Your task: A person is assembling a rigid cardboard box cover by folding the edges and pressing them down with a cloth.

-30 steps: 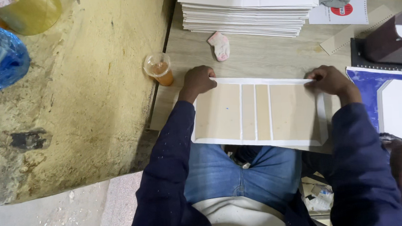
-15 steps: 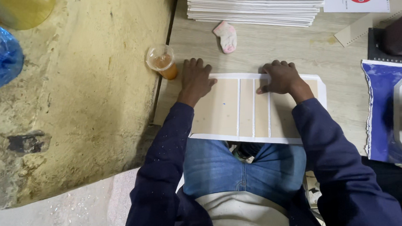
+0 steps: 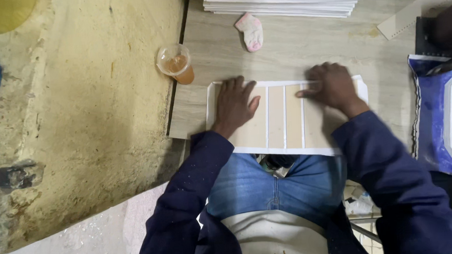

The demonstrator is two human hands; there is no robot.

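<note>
Cardboard panel (image 3: 277, 119), tan strips on white sheet, lies flat at table (image 3: 304, 50) edge, centre frame, over the person's lap. Left hand (image 3: 235, 103) spread flat on its left part. Right hand (image 3: 332, 88) pressed on upper right, fingers pointing left. Cup (image 3: 175, 63) just upper left; paper stack (image 3: 286, 0) above.
</note>
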